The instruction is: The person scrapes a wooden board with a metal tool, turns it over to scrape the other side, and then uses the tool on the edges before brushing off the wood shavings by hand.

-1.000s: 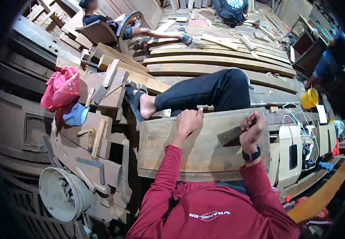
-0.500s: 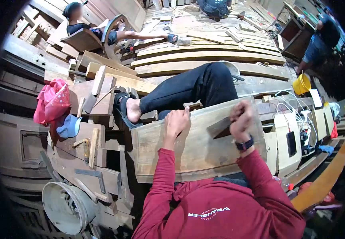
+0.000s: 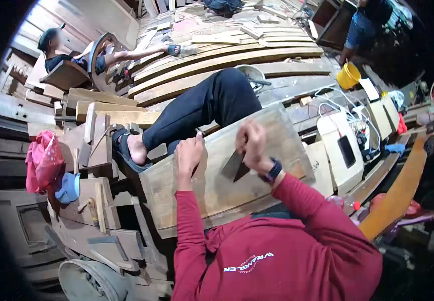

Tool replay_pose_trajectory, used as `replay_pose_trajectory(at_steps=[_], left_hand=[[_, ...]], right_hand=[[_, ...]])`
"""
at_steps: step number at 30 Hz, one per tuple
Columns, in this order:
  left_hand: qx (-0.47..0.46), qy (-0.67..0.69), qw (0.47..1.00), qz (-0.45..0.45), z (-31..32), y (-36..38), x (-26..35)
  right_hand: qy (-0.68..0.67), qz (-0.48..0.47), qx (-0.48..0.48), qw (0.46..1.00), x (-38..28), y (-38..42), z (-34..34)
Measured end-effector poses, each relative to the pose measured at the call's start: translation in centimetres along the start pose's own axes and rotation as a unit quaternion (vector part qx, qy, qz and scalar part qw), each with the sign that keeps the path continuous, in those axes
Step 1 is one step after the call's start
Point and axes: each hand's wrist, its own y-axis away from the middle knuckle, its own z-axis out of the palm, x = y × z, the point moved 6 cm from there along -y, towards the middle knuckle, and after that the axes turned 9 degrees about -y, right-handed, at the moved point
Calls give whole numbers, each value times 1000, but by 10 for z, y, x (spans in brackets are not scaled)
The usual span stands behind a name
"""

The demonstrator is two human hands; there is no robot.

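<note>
Here in the middle of the frame, a wooden panel [image 3: 227, 185] lies tilted across the person's lap, and the right hand [image 3: 252, 143] is over it, a watch [image 3: 273, 169] on the wrist. Its fingers are curled narrow around a flat, dark tool [image 3: 233, 165], which slants down toward the panel's face, right of centre; the hand is slightly blurred, and whether the tool's edge touches the wood I cannot tell.

Over to the left hand [image 3: 190, 153], at the panel's upper-left edge: fingers close together and bent, palm down. Whether they pinch anything, I cannot tell.

Just above, a bent leg in dark trousers [image 3: 209, 100] reaches to a sandal [image 3: 126, 150] left of the panel. Lower left, there's a bucket [image 3: 89, 281] near a metal square [image 3: 107, 241]; right of the panel, a phone [image 3: 346, 150] lies on a pale board [image 3: 329, 131] beside white cables [image 3: 365, 120].
</note>
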Motion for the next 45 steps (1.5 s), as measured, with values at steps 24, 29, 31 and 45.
replay_pose_trajectory(at_steps=[24,29,31,45], left_hand=[[26,2,1000,15,-6,3,-5],[6,11,1000,19,1,0,-6],[2,6,1000,18,-4,2,-2],[24,4,1000,15,-5,4,-8]], right_hand=[[-5,-87,37,996,-41,-28,-25],[-5,-29,13,999,-4,-15,-15],[3,32,6,999,6,-2,0],[-18,-71,31,997,-24,-35,-24]])
